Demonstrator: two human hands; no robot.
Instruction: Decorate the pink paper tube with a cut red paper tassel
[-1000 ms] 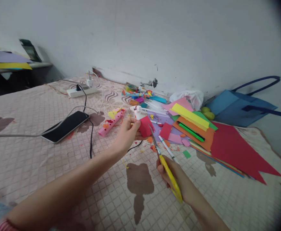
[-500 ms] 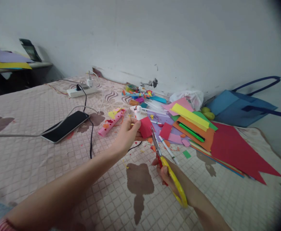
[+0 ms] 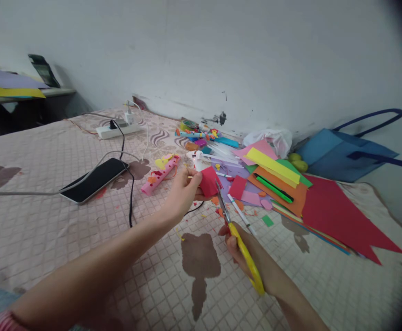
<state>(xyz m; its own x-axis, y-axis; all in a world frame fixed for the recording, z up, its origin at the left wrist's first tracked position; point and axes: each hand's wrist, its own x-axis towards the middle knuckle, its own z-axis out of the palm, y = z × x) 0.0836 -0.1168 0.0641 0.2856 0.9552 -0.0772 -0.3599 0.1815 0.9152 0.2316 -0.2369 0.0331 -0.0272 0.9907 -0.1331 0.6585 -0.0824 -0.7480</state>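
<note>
Between the thumb and fingers of my left hand (image 3: 183, 193) is a small red piece of paper (image 3: 209, 181), held up above the cloth. My right hand (image 3: 240, 246) grips a pair of scissors (image 3: 245, 255) with yellow handles. The scissor blades point up and away from me and meet the right edge of the red paper. A second red piece (image 3: 237, 186) lies just beyond the blades. Left of my hand rests a pink paper tube (image 3: 160, 174) with red dots and yellow and orange paper bits on it. A white glue gun (image 3: 196, 158) sits behind the held paper.
Coloured sheets (image 3: 338, 211), a green cutter (image 3: 274, 188) and a white marker (image 3: 240, 212) lie to the right. A blue bag (image 3: 345, 154) stands by the wall. On the left are a black phone-like slab (image 3: 95, 180), cables and a white power strip (image 3: 118, 131).
The scissor handles have come closer together and the blades have narrowed on the red paper. My left hand has barely moved.
</note>
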